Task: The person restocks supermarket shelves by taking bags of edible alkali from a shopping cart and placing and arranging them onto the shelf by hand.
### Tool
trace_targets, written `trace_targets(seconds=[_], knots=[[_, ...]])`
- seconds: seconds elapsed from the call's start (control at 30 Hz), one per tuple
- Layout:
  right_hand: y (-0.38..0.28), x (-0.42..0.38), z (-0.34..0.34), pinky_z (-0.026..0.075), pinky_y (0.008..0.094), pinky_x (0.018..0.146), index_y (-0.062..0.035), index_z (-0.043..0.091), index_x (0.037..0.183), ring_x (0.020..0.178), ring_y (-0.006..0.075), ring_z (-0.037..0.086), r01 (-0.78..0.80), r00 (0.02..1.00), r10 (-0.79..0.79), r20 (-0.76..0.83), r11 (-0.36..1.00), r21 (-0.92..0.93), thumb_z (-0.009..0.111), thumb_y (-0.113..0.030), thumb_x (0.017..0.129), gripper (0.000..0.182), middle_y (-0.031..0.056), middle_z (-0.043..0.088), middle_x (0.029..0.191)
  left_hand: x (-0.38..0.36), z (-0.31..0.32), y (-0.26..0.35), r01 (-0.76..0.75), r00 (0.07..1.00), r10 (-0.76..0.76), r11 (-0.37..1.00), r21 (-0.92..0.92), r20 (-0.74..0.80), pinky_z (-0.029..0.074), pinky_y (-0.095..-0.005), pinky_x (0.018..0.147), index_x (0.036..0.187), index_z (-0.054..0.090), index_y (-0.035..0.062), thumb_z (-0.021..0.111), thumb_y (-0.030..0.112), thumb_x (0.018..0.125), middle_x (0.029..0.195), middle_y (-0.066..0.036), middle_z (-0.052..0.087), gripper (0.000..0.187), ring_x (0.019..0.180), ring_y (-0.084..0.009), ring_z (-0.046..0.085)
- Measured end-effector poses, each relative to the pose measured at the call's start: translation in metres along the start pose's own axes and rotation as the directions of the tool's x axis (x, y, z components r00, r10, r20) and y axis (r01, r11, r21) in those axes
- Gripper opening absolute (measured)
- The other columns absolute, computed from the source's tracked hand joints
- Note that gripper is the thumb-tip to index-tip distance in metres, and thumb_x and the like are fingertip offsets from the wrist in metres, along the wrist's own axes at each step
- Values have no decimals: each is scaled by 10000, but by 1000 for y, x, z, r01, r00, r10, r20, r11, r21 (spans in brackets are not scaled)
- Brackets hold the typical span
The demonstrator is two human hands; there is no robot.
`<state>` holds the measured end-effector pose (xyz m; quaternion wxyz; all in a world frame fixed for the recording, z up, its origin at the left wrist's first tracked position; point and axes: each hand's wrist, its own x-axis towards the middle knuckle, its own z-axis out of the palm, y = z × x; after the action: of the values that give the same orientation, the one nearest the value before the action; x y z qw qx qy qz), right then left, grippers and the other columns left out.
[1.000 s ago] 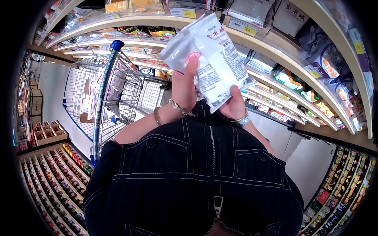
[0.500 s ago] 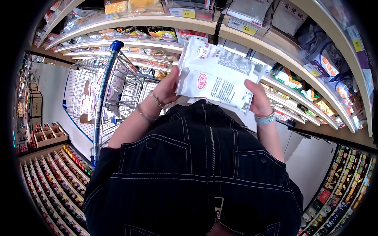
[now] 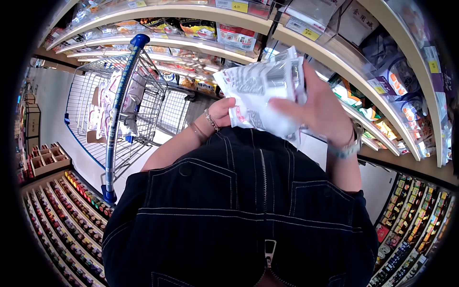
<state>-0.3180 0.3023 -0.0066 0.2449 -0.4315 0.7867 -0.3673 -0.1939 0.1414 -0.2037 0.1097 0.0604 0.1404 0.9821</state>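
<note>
A white plastic packet (image 3: pixel 253 86) with grey and red print is held up in front of my chest, tilted, its clear edges crinkled. My left hand (image 3: pixel 221 111) grips its lower left corner, thumb on the near face. My right hand (image 3: pixel 318 107) is wrapped round the right side, with the thumb blurred across the front and the fingers behind the edge. Whether there is one packet or more in my hands, I cannot tell.
On the left stands a shopping cart (image 3: pixel 114 110) with several white packets (image 3: pixel 110 105) and a cardboard box inside. Curved shelves of bagged goods (image 3: pixel 237 36) run across the top and right. Racks of small jars (image 3: pixel 62 215) line the lower left.
The packet has tilted and bunched up, and my right hand has moved up and over its right side. My left hand has shifted right. The cart appears slightly further left.
</note>
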Motion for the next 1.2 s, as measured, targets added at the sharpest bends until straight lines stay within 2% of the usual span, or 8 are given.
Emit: trace_targets(seconds=[0.07,0.17,0.23,0.33,0.4,0.63,1.0,1.2], knots=[[19,11,6,477,297,624,70,355,1160,710,245,618,29,1000,-29,-5,986,165,645,-410,696,728,169,604,824,-3,8,0,9,997,-8,1000,16,-74,331,-431,958,1258,299,-8,640,277,734,1228,-169,426,687,1122,-295,431],[11,-2,26,477,303,618,30,415,1094,714,239,620,278,946,-279,-163,960,-28,633,-393,715,609,152,609,824,-4,2,-2,-28,997,32,998,64,-73,344,-421,951,1260,288,-15,618,286,755,1227,-168,426,674,1109,-295,445],[8,6,15,470,339,629,-21,427,1119,721,311,607,-66,997,72,-24,979,195,607,-387,735,560,161,601,828,-9,-4,-5,-17,997,11,997,-72,-77,354,-415,944,1251,303,-24,589,260,781,1210,-171,443,619,1092,-284,464],[3,-2,25,470,270,608,4,459,1021,698,192,611,174,971,-188,-149,979,-107,619,-312,758,441,126,607,790,-6,-3,-7,24,995,-33,996,-88,-96,365,-413,935,1248,310,-22,589,239,783,1212,-171,441,601,1085,-284,471],[25,3,23,474,266,617,6,454,1040,710,160,601,14,998,-4,-61,986,167,626,-278,762,433,106,605,796,-12,-4,-9,32,998,-40,987,-154,-53,380,-405,924,1246,311,-21,585,212,786,1210,-174,440,584,1083,-284,472],[61,-43,36,377,311,896,-14,303,1234,1055,185,465,-198,974,209,85,618,761,708,-102,670,700,104,489,1130,-20,58,12,143,936,4,909,391,-352,395,-387,906,1229,327,-21,670,152,704,1179,-170,458,651,1067,-262,481],[116,-65,66,391,336,899,15,315,1246,1072,230,474,-277,947,193,256,90,957,697,-85,654,712,125,468,1183,-12,98,30,257,943,7,619,742,-333,394,-284,856,1140,453,-16,734,128,638,1072,-107,548,593,984,-160,506],[124,-68,70,386,325,904,1,312,1253,1078,205,468,-204,975,140,175,237,950,715,-77,634,743,98,468,1186,2,92,34,301,937,-56,636,711,-346,407,-280,838,1121,478,-21,708,115,653,1048,-109,563,539,962,-168,524]])
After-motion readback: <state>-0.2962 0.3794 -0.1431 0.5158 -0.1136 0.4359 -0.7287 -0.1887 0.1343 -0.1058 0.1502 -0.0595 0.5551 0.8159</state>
